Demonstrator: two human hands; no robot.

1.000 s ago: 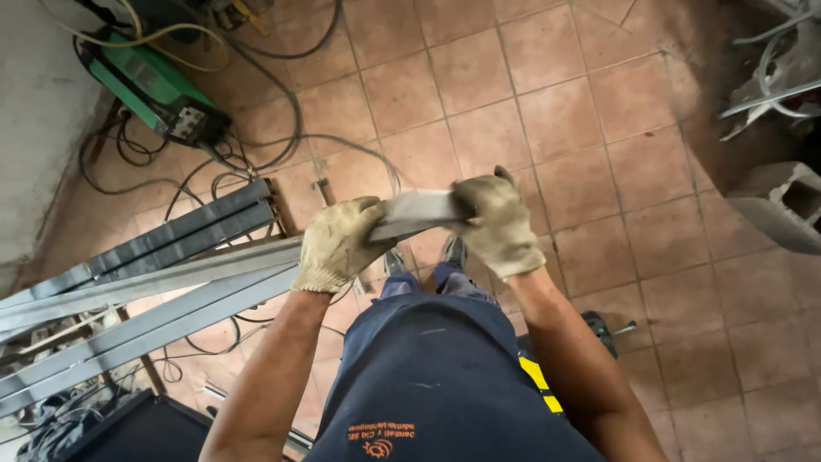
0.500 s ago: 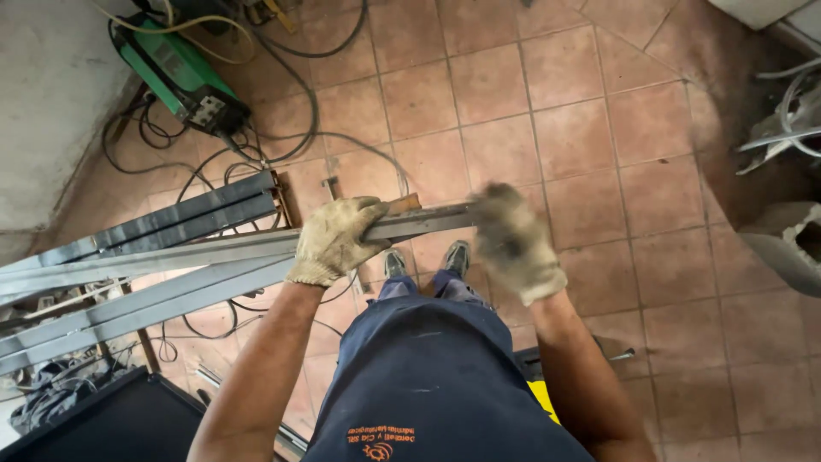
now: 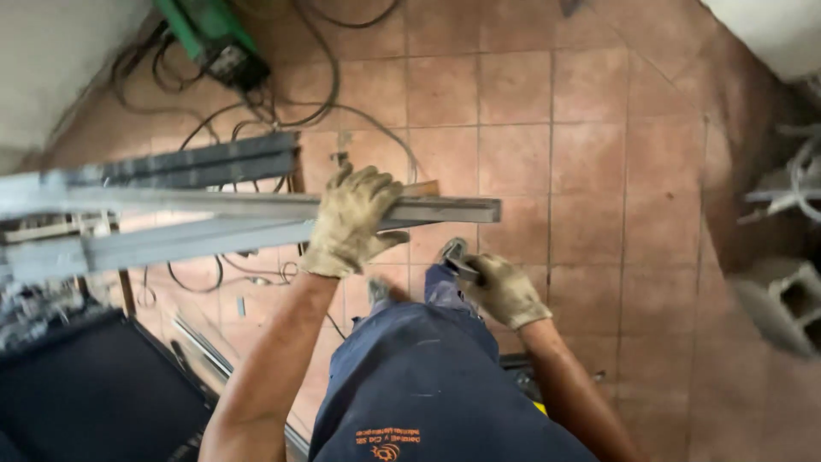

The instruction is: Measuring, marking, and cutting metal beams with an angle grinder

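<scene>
Seemingly stiff and heavy, the long grey square-section steel tube (image 3: 256, 205) runs from the frame's left edge to centre. It wants a grip near the free end, where the gloved left hand (image 3: 352, 221) wraps it. Lower right, the gloved right hand (image 3: 503, 291) curls around something small and dark, possibly a tool.

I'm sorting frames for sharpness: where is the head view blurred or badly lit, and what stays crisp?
Head view: the left hand gripping the metal bar is fairly sharp; the right hand is slightly soft; the bars' left end and the grey block smear with motion blur; light is even and dim, without glare; the wall looks washed out.
</scene>
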